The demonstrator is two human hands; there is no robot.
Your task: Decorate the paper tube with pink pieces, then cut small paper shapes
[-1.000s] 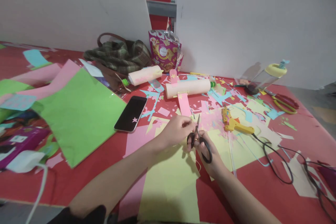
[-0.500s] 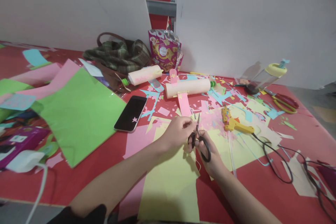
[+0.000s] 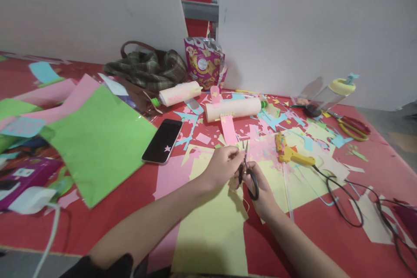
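My right hand (image 3: pixel 262 191) grips small black-handled scissors (image 3: pixel 248 174) with the blades pointing up and away. My left hand (image 3: pixel 223 166) is closed in a pinch right beside the blades, holding a tiny scrap of paper too small to make out. Both hands hover over a pale yellow paper sheet (image 3: pixel 211 230) lying on the red table (image 3: pixel 325 226). Just beyond them lies a pink paper-covered bottle (image 3: pixel 233 109) with pink paper strips stuck across it.
A yellow glue gun (image 3: pixel 288 152) with a black cord lies to the right. A phone (image 3: pixel 162 140), a green sheet (image 3: pixel 97 143), a second covered bottle (image 3: pixel 179 93), a plaid bag (image 3: pixel 146 69), a snack pouch (image 3: pixel 204 62), red scissors (image 3: pixel 353 127) and a drink bottle (image 3: pixel 329 95) surround scattered paper cuttings.
The scissors handles have drawn slightly together and my right hand has shifted a little to the left. The left hand's pinch stays by the blades.
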